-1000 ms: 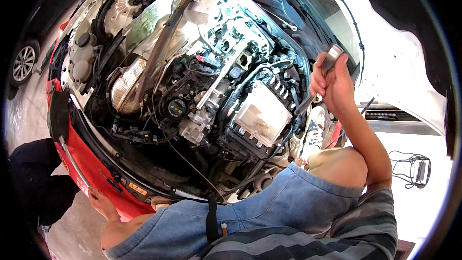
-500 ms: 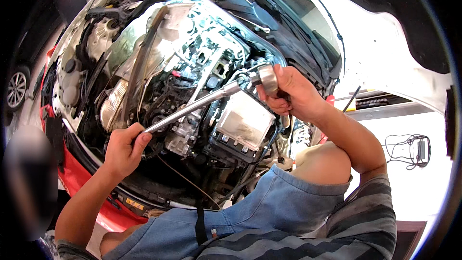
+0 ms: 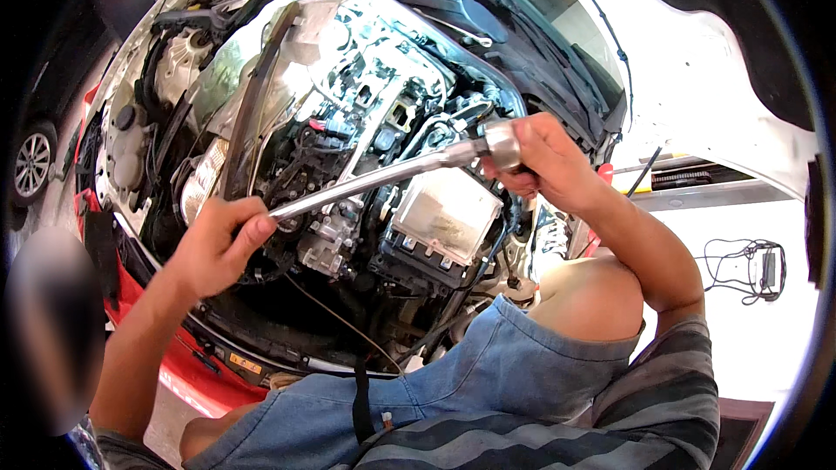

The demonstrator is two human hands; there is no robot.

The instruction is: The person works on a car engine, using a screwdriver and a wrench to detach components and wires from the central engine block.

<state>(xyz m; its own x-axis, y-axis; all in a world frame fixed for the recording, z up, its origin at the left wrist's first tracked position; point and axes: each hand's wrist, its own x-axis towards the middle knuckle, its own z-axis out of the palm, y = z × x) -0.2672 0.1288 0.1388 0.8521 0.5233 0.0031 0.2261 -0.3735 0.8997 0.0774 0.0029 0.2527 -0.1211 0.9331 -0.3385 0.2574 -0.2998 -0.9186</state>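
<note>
While the left hand (image 3: pixel 218 244) grips the ratchet wrench (image 3: pixel 383 176) handle, the right hand (image 3: pixel 544 161) clasps its head above the engine bay (image 3: pixel 348 104).

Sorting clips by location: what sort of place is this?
Most likely a car repair garage. A red car's open engine bay fills the view, both hands hold a long metal ratchet wrench, and a cabled device lies on the pale floor.
</note>
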